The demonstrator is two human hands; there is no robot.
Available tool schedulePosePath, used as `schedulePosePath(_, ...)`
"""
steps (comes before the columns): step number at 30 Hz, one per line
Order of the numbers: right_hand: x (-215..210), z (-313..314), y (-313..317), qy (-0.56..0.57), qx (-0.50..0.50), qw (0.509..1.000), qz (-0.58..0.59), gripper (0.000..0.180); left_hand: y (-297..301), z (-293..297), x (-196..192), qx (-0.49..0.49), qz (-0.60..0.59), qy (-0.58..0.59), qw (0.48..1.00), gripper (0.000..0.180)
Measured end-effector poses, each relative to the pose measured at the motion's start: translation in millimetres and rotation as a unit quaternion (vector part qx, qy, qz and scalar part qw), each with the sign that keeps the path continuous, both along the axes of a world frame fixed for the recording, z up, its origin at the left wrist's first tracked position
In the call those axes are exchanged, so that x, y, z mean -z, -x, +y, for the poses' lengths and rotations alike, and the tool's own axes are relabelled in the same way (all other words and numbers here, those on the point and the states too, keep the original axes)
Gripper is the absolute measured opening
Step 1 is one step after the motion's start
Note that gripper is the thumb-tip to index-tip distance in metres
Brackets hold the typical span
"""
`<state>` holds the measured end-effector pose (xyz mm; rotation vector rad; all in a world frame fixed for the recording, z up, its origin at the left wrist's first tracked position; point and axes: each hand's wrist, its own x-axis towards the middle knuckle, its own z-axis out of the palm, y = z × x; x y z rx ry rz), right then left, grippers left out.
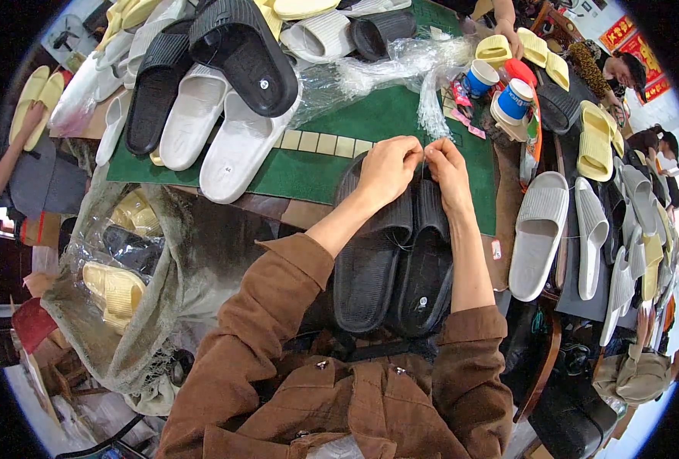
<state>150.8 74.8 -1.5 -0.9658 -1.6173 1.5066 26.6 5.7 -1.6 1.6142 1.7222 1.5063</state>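
Note:
A pair of black slide sandals lies side by side in front of me, soles down, at the near edge of the table. Over their toe ends my left hand and my right hand come close together, both with fingertips pinched. A thin pale strand shows faintly between the fingertips; its ends are hidden. Another fine loop of strand crosses between the two straps. Just beyond my fingers hangs a bundle of thin white plastic strands.
White slides and black slides pile up at left on the green mat. Blue-and-white cups stand at right. More grey slides line the right side. A sack with bagged yellow slides hangs lower left. Other people work around.

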Motion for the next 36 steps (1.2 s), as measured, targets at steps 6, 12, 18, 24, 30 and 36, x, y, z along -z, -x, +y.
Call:
schedulePosePath(6, 5, 3, 0, -0.007, -0.002, 1.000, -0.005, 0.007, 2, -1, 1, 0.004, 0.016, 0.004, 1.000, 0.007)
schedulePosePath(12, 9, 10, 2, -0.017, 0.045, 0.999, -0.009, 0.008, -5, -4, -2, 0.026, 0.062, -0.006, 0.998, 0.005)
schedulePosePath(18, 3, 8, 0, 0.087, 0.082, 0.985, 0.121, 0.009, 4, -1, -2, 0.034, -0.054, 0.017, 0.998, 0.008)
schedulePosePath(24, 6, 11, 0, 0.027, 0.174, 0.958, 0.225, 0.013, 3, -3, -5, 0.045, -0.063, 0.044, 0.996, 0.011)
schedulePosePath(30, 1, 8, -1, 0.033, 0.101, 0.976, 0.190, 0.012, 4, -2, -5, 0.040, -0.060, 0.047, 0.996, 0.010)
schedulePosePath(36, -2, 7, 0, 0.014, 0.101, 0.972, 0.213, 0.012, 3, -2, -2, 0.051, -0.043, 0.043, 0.997, 0.009)
